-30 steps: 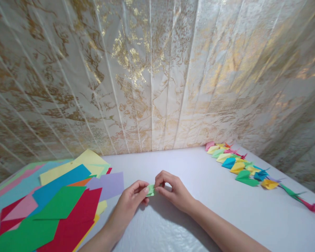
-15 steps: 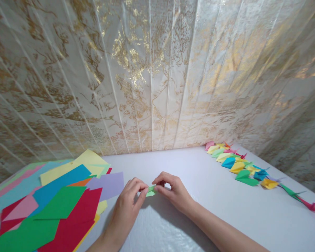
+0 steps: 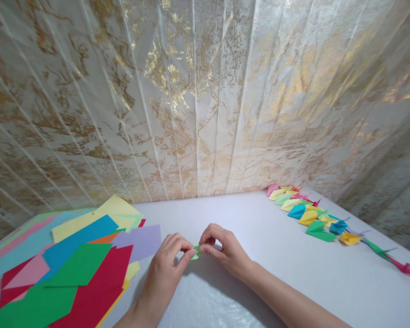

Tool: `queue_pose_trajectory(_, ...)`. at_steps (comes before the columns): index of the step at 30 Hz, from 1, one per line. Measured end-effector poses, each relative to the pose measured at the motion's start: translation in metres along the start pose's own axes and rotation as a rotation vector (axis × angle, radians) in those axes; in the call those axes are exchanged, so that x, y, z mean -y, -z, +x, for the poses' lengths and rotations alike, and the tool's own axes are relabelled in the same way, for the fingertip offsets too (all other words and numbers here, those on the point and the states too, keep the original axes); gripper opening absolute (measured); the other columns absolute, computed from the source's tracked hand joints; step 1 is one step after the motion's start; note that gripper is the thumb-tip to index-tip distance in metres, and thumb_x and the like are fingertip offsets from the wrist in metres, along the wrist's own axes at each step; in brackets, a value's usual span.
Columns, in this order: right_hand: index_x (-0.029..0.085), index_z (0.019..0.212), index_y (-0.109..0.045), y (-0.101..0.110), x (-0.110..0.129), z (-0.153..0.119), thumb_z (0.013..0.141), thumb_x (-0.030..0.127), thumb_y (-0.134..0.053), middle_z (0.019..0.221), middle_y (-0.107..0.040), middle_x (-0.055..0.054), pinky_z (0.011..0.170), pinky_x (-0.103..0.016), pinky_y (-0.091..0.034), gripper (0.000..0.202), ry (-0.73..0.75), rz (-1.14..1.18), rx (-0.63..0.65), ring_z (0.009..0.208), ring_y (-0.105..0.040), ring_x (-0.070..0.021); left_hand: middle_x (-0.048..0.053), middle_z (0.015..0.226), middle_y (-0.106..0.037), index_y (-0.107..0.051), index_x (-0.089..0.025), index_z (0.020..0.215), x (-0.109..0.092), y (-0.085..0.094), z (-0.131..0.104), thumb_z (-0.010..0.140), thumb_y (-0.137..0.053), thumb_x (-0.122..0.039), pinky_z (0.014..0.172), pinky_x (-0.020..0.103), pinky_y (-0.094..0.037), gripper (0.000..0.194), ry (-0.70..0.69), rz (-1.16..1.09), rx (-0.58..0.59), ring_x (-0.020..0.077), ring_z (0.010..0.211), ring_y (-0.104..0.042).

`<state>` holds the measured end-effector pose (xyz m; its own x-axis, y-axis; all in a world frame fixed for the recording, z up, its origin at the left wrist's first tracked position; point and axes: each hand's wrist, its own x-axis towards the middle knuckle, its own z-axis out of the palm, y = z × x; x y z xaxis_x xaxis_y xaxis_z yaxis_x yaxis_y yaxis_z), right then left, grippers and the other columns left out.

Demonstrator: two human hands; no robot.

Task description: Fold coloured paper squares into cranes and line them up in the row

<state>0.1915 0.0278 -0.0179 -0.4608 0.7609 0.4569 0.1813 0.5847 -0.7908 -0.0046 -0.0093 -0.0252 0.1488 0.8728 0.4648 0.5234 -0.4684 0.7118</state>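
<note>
A small folded piece of light green paper (image 3: 197, 253) is held just above the white table, between both hands. My left hand (image 3: 171, 259) pinches its left end between thumb and fingertips. From the other side my right hand (image 3: 223, 248) grips the right end with thumb and index finger, its other fingers curled in. The fingertips of both hands nearly meet and cover much of the paper, so its exact folds cannot be made out.
Overlapping coloured sheets, including a green one (image 3: 85, 264) and a red one (image 3: 105, 273), spread over the left of the white table (image 3: 205, 209). Folded paper figures, such as a green one (image 3: 319, 231), line the right side. A patterned curtain (image 3: 198, 114) hangs behind.
Both hands have drawn slightly closer together at the fingertips. Less of the light green paper shows between them, and it looks tilted differently.
</note>
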Motion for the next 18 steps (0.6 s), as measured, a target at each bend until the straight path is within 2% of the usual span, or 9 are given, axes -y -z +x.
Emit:
queue_pose_trajectory(9,0.017,0.076,-0.066,0.0022,-0.0045,0.0007,0.091,0.052,-0.064,0.072,-0.06,0.0,0.065,-0.026,-0.042,0.038,-0.06,0.043,-0.03,0.067,-0.053,-0.0139,-0.001,0.076,-0.063,-0.062,-0.023,0.076,-0.0059,0.0024,0.001,0.095,-0.057,-0.031,0.071,0.028,-0.044,0.021,-0.018,0.012,-0.004,0.0182,0.076,-0.06)
queue_pose_trajectory(18,0.017,0.074,-0.063,0.0061,-0.0021,0.002,0.093,0.051,-0.062,0.071,-0.059,0.001,0.065,-0.026,-0.041,0.038,-0.077,0.024,-0.001,0.067,-0.052,-0.0134,-0.001,0.073,-0.063,-0.062,-0.023,0.075,-0.0093,0.0054,0.003,0.097,-0.054,-0.033,0.07,0.029,-0.044,0.025,-0.036,0.036,0.0,0.0183,0.073,-0.06)
